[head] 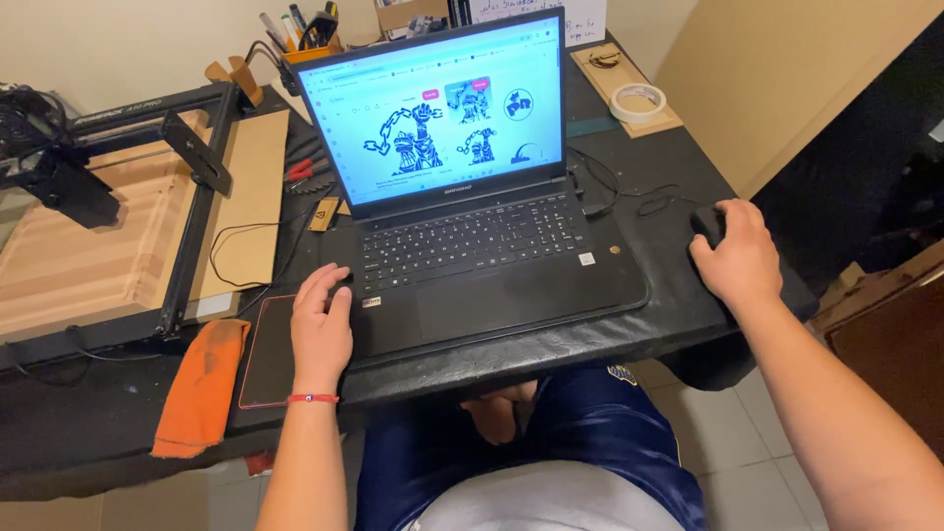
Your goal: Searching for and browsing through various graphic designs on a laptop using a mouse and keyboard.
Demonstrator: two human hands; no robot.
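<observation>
A black laptop (pixel 472 246) stands open on a black desk (pixel 639 324), its screen showing black line drawings on a pale blue page. My left hand (pixel 321 323) rests flat on the laptop's front left corner, fingers slightly spread, with a red bracelet on the wrist. My right hand (pixel 737 258) lies over a black computer mouse (pixel 706 222) at the desk's right side, covering most of it.
A frame machine with black rails (pixel 192 157) sits over wooden boards (pixel 79 246) at left. An orange cloth (pixel 202 385) and a dark pad (pixel 267 349) lie at front left. A tape roll (pixel 637 98) on a wooden board sits far right; a pen holder (pixel 307 34) stands behind the screen. Cables (pixel 629 197) run right of the laptop.
</observation>
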